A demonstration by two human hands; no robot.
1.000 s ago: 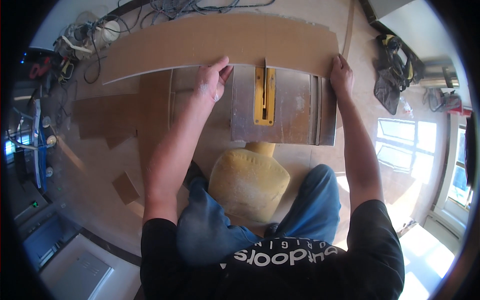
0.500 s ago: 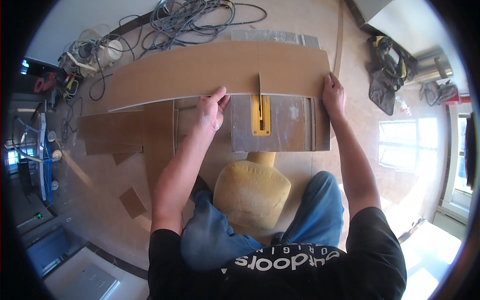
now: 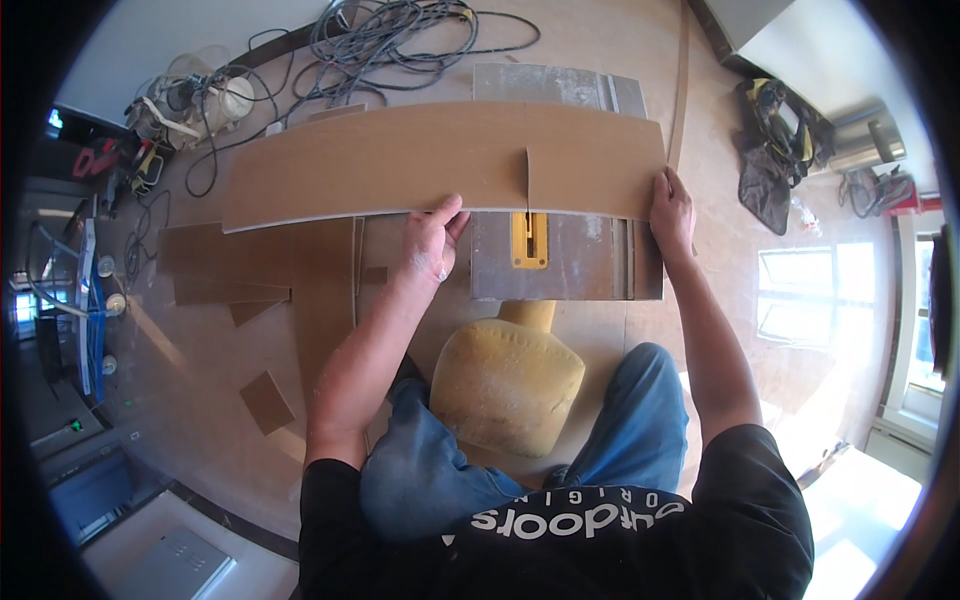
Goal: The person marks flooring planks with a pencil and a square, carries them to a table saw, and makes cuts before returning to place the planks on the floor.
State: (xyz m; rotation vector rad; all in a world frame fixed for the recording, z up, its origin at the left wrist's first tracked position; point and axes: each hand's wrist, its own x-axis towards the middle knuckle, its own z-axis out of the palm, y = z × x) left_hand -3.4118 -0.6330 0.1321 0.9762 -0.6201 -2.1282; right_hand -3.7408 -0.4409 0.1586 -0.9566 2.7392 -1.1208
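Observation:
My left hand (image 3: 437, 235) grips the near edge of a long brown board (image 3: 380, 165) with a pale edge, left of centre. My right hand (image 3: 673, 205) holds the board's right end. The board lies across a metal table saw (image 3: 560, 260) with a yellow throat plate (image 3: 528, 245); a narrow dark line rises from the plate into the board, blade or cut I cannot tell. Below the saw, between my knees, is a dusty yellow plastic base (image 3: 507, 385).
Brown offcuts (image 3: 230, 260) lie at left, a small piece (image 3: 265, 400) nearer. Coiled cables (image 3: 390, 35), a white-cased machine (image 3: 225, 105) and tools (image 3: 110, 155) lie at the back left. A black bag with tools (image 3: 765, 170) and a metal cylinder (image 3: 860, 140) are at back right.
Both hands and the board have moved toward me across the saw; the far part of the metal table now shows beyond the board. The view has shifted slightly.

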